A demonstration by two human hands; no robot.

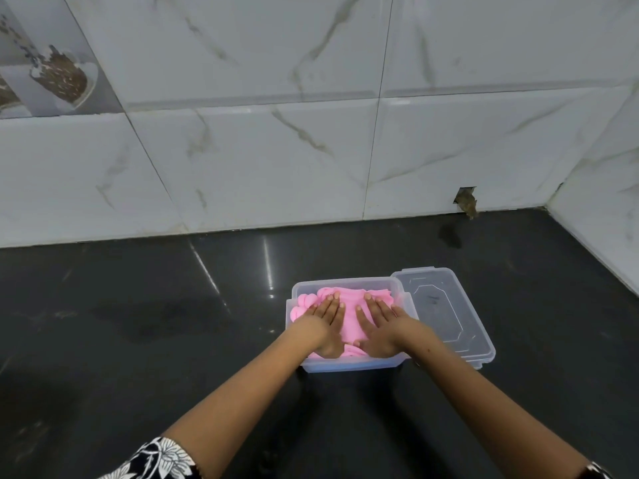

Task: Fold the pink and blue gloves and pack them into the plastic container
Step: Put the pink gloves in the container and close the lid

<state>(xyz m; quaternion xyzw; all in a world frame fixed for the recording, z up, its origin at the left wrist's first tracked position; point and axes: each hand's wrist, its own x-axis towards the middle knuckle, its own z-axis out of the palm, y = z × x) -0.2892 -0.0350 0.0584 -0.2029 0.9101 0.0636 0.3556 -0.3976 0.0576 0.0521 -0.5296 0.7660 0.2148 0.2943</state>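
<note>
Pink gloves: folded, soft and rumpled, lying inside the clear plastic container, filling its top layer. A bluish tint shows through the near wall; whether that is the blue gloves, you cannot tell. Your left hand and right hand lie flat, fingers spread, palms pressing the pink fabric, gripping nothing. Step judged: tamping down the packed gloves. Next move calls for lifting both palms clear. At 3 o'clock, touching the container, the translucent lid rests on the glossy black countertop. At 12 o'clock, marble-veined wall tiles.
</note>
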